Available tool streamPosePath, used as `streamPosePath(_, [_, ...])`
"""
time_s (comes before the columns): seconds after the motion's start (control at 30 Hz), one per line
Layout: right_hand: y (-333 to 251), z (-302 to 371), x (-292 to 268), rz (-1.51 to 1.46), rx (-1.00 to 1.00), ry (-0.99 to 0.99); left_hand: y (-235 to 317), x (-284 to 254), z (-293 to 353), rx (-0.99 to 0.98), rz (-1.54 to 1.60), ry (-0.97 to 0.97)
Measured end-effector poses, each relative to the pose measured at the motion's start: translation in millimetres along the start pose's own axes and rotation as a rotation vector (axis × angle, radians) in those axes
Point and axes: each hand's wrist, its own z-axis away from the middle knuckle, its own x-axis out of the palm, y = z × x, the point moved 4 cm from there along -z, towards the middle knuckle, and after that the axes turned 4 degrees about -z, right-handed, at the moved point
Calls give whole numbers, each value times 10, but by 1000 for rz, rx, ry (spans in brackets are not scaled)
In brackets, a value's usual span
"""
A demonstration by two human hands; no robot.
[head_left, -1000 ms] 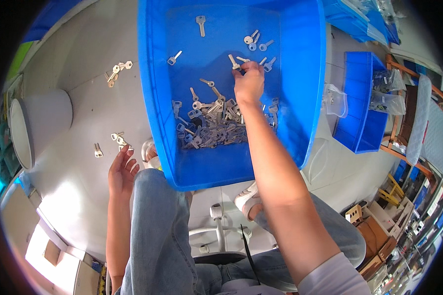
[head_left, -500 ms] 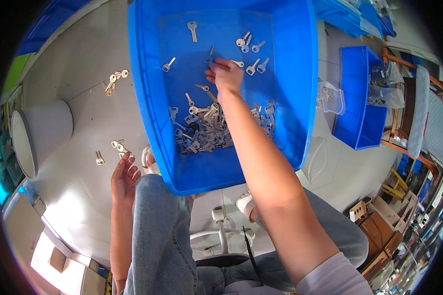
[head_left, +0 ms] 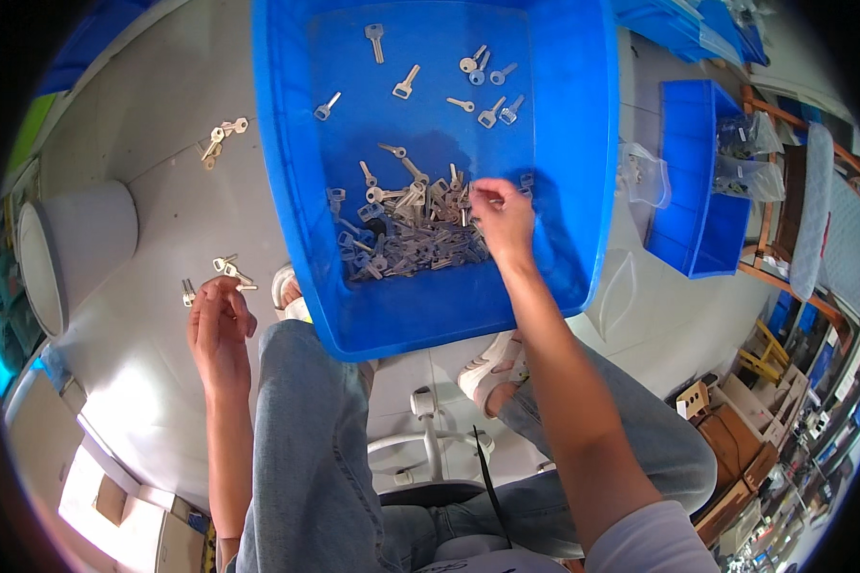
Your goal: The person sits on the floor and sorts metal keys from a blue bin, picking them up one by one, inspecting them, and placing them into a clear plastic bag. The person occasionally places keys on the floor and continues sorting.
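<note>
Knees in blue jeans [head_left: 306,449] fill the lower centre of the frame above a white chair base [head_left: 430,430]. At left, the left hand [head_left: 218,325] rests loosely curled on the white table [head_left: 143,382], just below a few loose keys [head_left: 229,270]. At centre, the right hand [head_left: 504,222] pinches at the edge of a pile of silver keys [head_left: 401,234] inside a large blue bin [head_left: 583,143]. More single keys [head_left: 487,91] lie scattered toward the bin's upper end. A white bucket [head_left: 76,248] stands at far left.
</note>
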Motion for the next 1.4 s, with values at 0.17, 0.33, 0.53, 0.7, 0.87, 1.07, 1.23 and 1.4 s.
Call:
streamPosePath(0.17, [37, -334, -48, 95, -78, 148, 230, 357, 255, 15, -344, -346])
streamPosePath(0.33, [164, -462, -7, 22, -52, 259, 178, 558, 398, -108, -389, -644])
streamPosePath(0.53, [176, -681, -45, 8, -22, 353, 116, 525, 353, -138, -314, -545])
streamPosePath(0.7, [-92, -465, 9, 45, -92, 231, 155, 546, 378, -177, -359, -541])
streamPosePath(0.87, [-51, 3, 84, 217, -113, 3, 106, 485, 323, -122, -422, -425])
streamPosePath(1.07, [-142, -39, -92, 314, -127, -14, -148, 166, 158, 22, -518, -58])
streamPosePath(1.23, [-126, -187, -187, 254, -145, 11, -723, -9, 88, -124, -607, -67])
streamPosePath(1.4, [44, -203, -95, 231, -78, 100, -1145, -106, 197, -108, -759, -223])
